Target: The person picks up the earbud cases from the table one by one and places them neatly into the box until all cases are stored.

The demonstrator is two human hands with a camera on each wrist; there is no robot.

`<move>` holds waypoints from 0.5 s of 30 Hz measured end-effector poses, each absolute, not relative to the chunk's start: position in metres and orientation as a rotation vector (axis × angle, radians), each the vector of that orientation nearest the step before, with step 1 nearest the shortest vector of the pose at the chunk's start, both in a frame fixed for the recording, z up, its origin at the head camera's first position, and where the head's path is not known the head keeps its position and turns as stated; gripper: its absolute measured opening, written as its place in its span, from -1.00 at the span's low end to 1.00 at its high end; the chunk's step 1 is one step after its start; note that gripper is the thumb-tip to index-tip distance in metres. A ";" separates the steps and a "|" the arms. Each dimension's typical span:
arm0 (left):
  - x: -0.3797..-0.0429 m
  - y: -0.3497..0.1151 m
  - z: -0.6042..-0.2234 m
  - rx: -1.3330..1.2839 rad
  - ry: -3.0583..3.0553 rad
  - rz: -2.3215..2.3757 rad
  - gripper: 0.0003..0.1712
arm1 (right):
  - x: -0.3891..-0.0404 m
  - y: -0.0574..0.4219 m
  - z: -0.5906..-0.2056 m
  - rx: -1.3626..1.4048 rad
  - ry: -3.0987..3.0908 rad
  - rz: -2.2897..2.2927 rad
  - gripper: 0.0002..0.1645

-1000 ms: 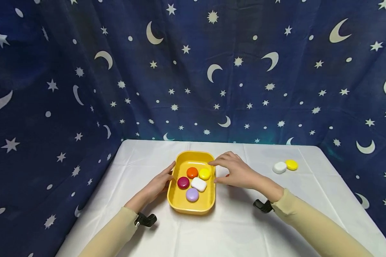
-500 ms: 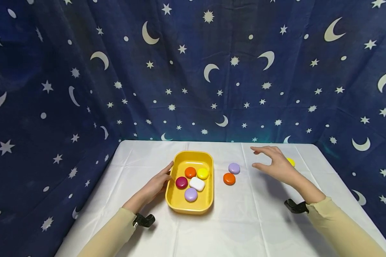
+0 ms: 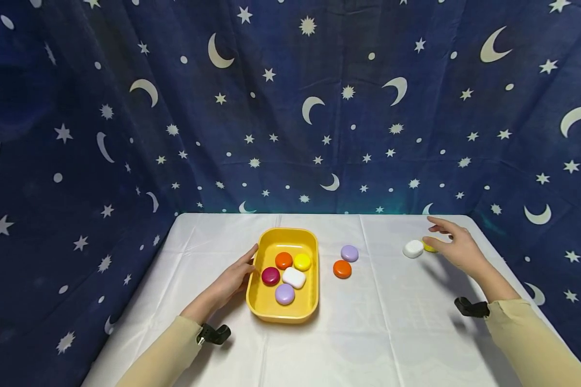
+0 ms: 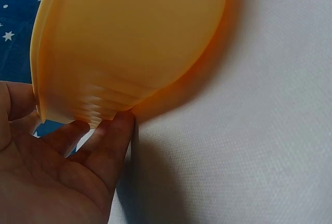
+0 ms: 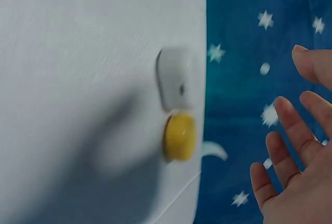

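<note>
No text, label, brand or number can be read in any view. The only printed signs are pale moons (image 3: 306,109) and stars (image 3: 307,26) on the blue cloth (image 3: 290,86) across the upper frame. A small dark mark (image 5: 182,89) on the white piece (image 5: 173,71), mid-frame at the right wrist, is too blurred to read.
</note>
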State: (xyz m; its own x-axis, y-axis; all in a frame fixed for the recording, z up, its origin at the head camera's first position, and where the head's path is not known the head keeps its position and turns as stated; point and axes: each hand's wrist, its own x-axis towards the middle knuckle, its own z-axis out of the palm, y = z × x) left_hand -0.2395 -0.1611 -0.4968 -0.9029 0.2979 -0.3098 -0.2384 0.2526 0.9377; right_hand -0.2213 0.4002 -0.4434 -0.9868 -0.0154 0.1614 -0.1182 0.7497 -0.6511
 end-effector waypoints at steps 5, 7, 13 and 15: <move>-0.239 -0.162 -0.497 0.062 2.109 1.681 -0.24 | -0.226 0.420 -0.458 -0.034 -2.825 1.034 -0.10; -0.239 -0.162 -0.496 0.063 2.108 1.682 -0.24 | -0.227 0.426 -0.464 -0.079 -2.839 1.025 -0.10; -0.239 -0.162 -0.497 0.070 2.105 1.689 -0.24 | -0.229 0.444 -0.482 -0.172 -2.922 1.015 -0.02; -0.239 -0.162 -0.498 0.071 2.110 1.686 -0.25 | -0.229 0.448 -0.486 -0.208 -2.947 1.027 0.02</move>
State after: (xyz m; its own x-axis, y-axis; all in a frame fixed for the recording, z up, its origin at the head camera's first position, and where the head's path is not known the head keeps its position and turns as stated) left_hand -0.2388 -0.1624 -0.4978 -0.9035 0.3050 -0.3010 -0.2263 0.2568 0.9396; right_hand -0.2285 0.4476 -0.4856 -0.9911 0.1300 -0.0302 0.1207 0.7756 -0.6195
